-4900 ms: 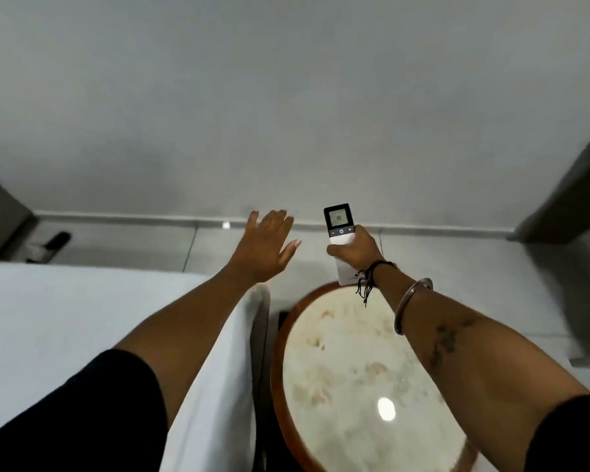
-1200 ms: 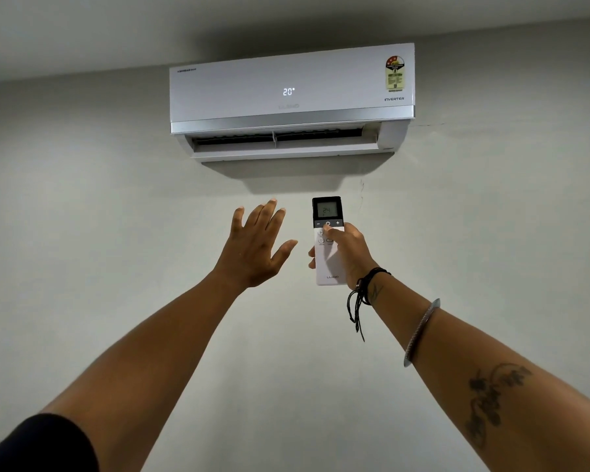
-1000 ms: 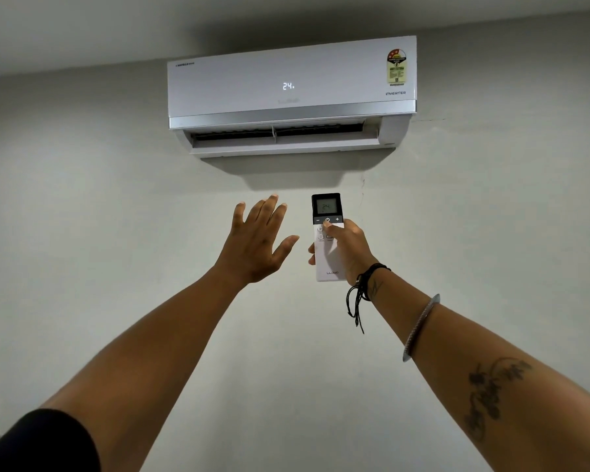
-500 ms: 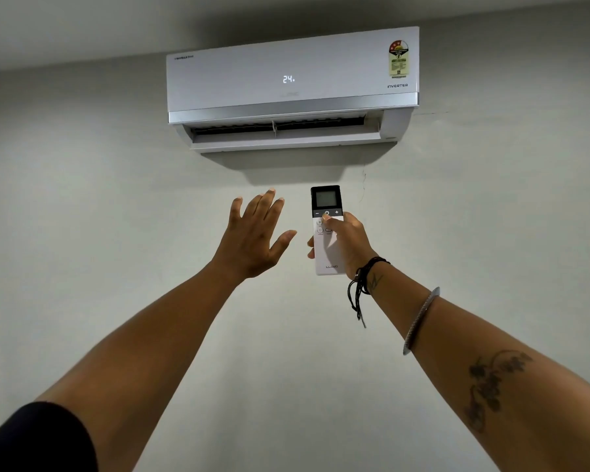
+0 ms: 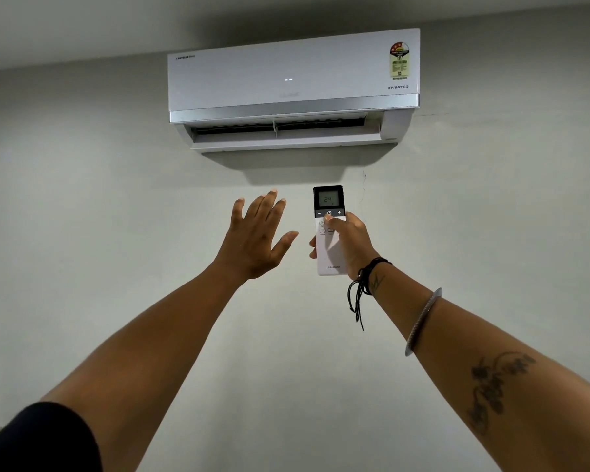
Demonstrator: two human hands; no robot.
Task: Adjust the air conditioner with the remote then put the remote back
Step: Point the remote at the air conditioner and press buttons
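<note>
The task looks to be in its first half: the remote (image 5: 330, 229) is raised and aimed at the air conditioner (image 5: 293, 88) on the wall (image 5: 82, 199), so the adjusting is under way, and the putting back is not yet done. The small screen of the remote reads 24, while the panel of the air conditioner shows only two short dashes, so I judge that a command is just being taken in, though I cannot be sure which one. The right hand (image 5: 349, 245) is stretched forward and up, its grip closed around the lower body of the remote, with the thumb (image 5: 332, 220) resting just under the power button. The remote stands nearly upright, below the unit and well apart from it. The left hand (image 5: 258, 238) is lifted beside it, near but not touching, fingers spread apart and empty, palm turned toward the wall. No place to return the remote is in view here.
</note>
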